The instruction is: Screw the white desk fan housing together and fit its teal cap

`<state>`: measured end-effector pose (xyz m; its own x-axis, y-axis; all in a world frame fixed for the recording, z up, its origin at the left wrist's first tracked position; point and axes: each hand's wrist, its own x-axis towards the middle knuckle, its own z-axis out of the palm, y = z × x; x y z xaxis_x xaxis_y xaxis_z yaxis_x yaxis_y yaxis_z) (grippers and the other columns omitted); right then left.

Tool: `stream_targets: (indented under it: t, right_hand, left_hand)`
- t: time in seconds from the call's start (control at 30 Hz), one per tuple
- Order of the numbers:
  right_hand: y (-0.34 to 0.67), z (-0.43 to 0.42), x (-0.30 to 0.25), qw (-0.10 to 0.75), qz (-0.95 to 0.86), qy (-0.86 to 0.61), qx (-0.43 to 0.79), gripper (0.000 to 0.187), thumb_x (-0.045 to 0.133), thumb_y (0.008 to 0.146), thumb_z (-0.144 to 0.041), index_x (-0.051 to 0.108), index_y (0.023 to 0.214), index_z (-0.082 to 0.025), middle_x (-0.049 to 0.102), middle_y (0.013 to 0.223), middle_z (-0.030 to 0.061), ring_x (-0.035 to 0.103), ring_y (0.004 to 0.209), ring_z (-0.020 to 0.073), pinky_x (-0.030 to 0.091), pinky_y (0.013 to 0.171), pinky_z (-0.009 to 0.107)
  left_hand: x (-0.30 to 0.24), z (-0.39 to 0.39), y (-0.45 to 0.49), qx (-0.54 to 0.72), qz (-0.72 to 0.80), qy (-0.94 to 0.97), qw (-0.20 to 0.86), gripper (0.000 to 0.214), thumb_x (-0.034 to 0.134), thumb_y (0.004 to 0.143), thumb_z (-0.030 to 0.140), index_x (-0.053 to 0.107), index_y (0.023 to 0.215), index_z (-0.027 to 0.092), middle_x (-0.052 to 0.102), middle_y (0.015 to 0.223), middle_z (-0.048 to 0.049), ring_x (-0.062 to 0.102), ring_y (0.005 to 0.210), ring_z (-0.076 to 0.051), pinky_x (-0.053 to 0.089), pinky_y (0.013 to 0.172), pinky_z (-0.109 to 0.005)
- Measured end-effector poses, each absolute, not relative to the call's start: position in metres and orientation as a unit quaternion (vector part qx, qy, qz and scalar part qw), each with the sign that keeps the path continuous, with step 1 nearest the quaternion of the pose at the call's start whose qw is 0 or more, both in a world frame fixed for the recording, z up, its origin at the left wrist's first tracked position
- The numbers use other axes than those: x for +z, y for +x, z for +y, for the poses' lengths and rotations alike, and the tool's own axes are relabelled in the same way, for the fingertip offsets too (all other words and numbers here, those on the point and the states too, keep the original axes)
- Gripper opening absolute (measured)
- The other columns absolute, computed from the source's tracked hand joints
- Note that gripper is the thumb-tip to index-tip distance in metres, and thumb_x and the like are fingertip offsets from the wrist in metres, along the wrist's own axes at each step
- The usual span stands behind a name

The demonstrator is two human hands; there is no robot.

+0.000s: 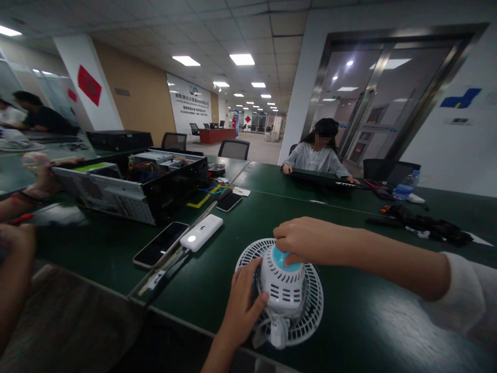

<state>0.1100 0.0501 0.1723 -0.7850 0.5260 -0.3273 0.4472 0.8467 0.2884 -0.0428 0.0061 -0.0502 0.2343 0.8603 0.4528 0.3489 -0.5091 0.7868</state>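
A small white electric fan (282, 290) rests grille down on the green table, its slotted motor housing upward. My left hand (244, 300) wraps round the left side of the housing, thumb toward the front and fingers behind. On top of the housing is a light blue knob-like cap (286, 259), pinched by the closed fingers of my right hand (305, 239). Those fingers partly cover the cap. A bundled white cord with a plug (278, 332) hangs at the near side of the housing, over the white grille (319, 305).
Left of the fan lie a white power bank (202, 233) with a cable and a phone (161, 246); another phone (229, 202) is farther back. An opened computer case (155, 191) stands at left, near another person's hands. Across the table (349, 311), a person (316, 150) holds a flat black object.
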Motion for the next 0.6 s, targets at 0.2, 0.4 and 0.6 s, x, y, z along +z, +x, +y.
stream_targets:
  t: [0.2,0.4,0.6]
  right_hand:
    - [0.098,0.047,0.153,0.183,0.905,0.36,0.135,0.022,0.047,0.087,-0.017,0.068,0.089,-0.009,0.069,0.08,0.0168,0.067,0.076,0.0299,0.048,0.056,0.035]
    - [0.108,0.051,0.164,0.17,0.914,0.351,0.117,0.022,0.046,0.089,-0.025,0.062,0.1,-0.014,0.067,0.084,0.0118,0.066,0.076,0.0231,0.045,0.056,0.028]
    - [0.124,0.049,0.178,0.169,0.956,0.206,0.122,0.011,0.052,0.087,-0.018,0.061,0.094,-0.018,0.062,0.096,0.0061,0.062,0.079,0.0181,0.04,0.059,0.027]
  left_hand:
    - [-0.053,0.007,-0.042,0.467,0.408,0.734,0.277,0.054,0.036,0.09,0.048,0.03,0.137,0.022,0.041,0.139,-0.0118,0.036,0.126,-0.028,0.026,0.104,-0.046]
    - [-0.052,0.008,-0.042,0.464,0.413,0.73,0.286,0.054,0.035,0.09,0.049,0.03,0.137,0.022,0.04,0.14,-0.0114,0.034,0.128,-0.028,0.026,0.104,-0.047]
    - [-0.052,0.007,-0.042,0.456,0.418,0.733,0.283,0.055,0.035,0.09,0.049,0.031,0.136,0.021,0.039,0.139,-0.0136,0.034,0.127,-0.029,0.025,0.104,-0.049]
